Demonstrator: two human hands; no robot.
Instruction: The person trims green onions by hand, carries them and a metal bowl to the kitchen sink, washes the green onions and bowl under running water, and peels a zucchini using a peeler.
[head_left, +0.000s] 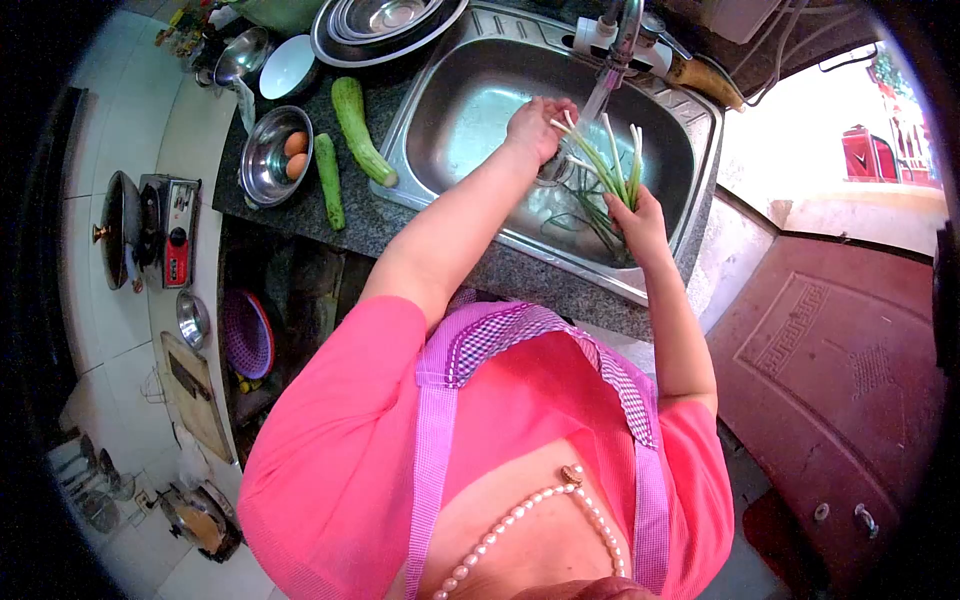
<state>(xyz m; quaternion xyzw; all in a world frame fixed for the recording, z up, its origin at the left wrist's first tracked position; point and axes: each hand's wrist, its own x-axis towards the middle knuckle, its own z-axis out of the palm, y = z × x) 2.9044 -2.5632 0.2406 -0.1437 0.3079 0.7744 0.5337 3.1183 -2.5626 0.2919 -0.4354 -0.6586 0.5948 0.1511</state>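
My right hand (640, 225) is closed around a bunch of scallions (622, 172) over the right part of the steel sink (445, 130). Their white ends point up and fan out, while the green leaves hang down into the basin. My left hand (540, 130) is held beside the white ends, its fingers stretched loosely toward them and apparently touching one or two. From the faucet (625, 45) a stream of water (598, 98) runs down just right of my left fingertips. Part of the drain is hidden behind my left hand and the scallions.
On the counter (290, 215) left of the sink lie a long green gourd (360, 130) and a shorter one (329, 180). Near them stand a steel bowl (262, 160) with two brown eggs (296, 155), a white bowl (289, 68) and stacked steel basins (345, 50).
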